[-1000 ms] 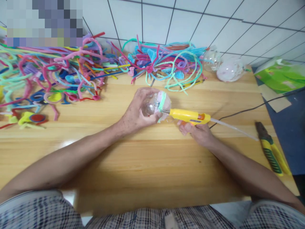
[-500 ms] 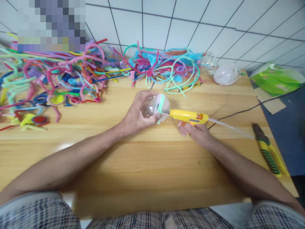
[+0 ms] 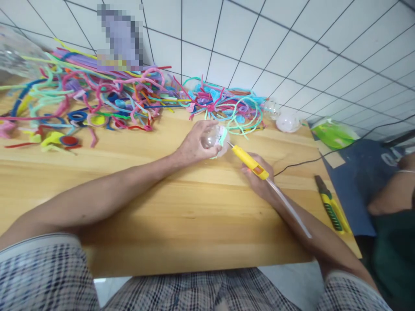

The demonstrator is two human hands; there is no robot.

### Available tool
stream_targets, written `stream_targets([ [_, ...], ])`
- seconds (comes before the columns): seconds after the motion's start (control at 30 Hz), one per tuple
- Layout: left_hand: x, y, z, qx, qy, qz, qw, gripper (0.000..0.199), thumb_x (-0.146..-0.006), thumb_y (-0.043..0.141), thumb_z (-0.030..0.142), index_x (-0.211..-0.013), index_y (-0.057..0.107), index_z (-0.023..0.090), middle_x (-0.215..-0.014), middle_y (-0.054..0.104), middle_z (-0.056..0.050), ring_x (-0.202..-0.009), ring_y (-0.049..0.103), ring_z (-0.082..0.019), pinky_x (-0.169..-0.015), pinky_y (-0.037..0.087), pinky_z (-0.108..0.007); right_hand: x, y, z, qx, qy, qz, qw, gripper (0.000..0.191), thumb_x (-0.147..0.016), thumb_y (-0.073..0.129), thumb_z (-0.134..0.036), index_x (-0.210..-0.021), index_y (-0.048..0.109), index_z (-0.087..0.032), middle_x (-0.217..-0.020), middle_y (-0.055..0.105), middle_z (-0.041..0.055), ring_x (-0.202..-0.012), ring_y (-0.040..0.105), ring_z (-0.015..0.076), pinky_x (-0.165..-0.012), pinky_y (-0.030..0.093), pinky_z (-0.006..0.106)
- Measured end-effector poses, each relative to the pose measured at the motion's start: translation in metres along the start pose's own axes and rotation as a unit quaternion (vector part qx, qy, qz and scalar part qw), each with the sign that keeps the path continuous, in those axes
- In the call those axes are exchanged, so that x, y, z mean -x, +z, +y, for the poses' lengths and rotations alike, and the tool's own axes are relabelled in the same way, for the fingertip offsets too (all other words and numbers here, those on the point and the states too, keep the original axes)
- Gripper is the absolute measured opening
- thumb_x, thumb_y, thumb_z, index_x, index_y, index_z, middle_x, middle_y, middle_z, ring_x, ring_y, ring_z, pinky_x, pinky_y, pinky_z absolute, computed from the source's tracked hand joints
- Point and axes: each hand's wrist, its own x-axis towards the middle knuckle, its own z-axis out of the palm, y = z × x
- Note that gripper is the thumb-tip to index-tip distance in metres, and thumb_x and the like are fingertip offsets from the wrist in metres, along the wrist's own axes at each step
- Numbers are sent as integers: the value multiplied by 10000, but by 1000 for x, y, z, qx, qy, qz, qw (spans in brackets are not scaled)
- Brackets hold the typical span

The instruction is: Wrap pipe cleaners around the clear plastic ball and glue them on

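Note:
My left hand (image 3: 198,141) is wrapped round a clear plastic ball (image 3: 211,137) above the middle of the table. A mint-green fuzzy strip (image 3: 223,135) runs across the ball, with a pale part to its right. In my right hand (image 3: 259,175) is a yellow hot glue gun (image 3: 249,161), its metal nozzle pointing up and left at the ball's right side. Whether the tip touches the ball I cannot tell. A translucent glue stick (image 3: 288,207) sticks out of the gun's back end, over my right forearm.
Colourful pipe cleaners (image 3: 113,93) are heaped along the wall side of the wooden table (image 3: 181,220). Two more balls (image 3: 288,122) stand at the back right. Green-and-yellow pliers (image 3: 332,207) lie by the right edge, near a black cord (image 3: 301,163). A person's leg (image 3: 394,192) shows at far right.
The glue gun has swung from nearly level to a slant, its back end now lower and nearer me. My left hand still holds the ball. The view has turned to the right.

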Motion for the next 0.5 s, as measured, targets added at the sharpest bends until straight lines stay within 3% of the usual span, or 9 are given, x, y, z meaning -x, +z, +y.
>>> stream_targets([
  [0.1, -2, -1, -1, 6, -6, -8, 1000, 704, -843, 831, 379, -1506, 633, 245, -1514, 726, -142, -1419, 713, -337, -1274, 580, -578, 1, 4, 0, 25, -11, -9, 1000, 241, -980, 831, -483, -1122, 788, -293, -1075, 805, 64, -967, 749, 282, -959, 627, 474],
  [0.33, -12, -9, 10, -18, -10, -55, 998, 751, -804, 830, 307, -1524, 644, 209, -1552, 743, -139, -1426, 736, -336, -1274, 587, -516, 8, 5, 12, 51, -41, 7, 998, 308, -1020, 757, -604, -1083, 759, -302, -1123, 817, 88, -1050, 783, 308, -980, 658, 487],
  [0.5, -12, -13, 22, -30, -49, -83, 995, 718, -832, 802, 329, -1508, 628, 164, -1533, 741, -149, -1377, 762, -313, -1211, 637, -445, 7, 7, 22, 130, -66, -35, 989, 300, -1031, 748, -564, -1159, 727, -293, -1187, 836, 122, -1115, 811, 321, -944, 692, 494],
])
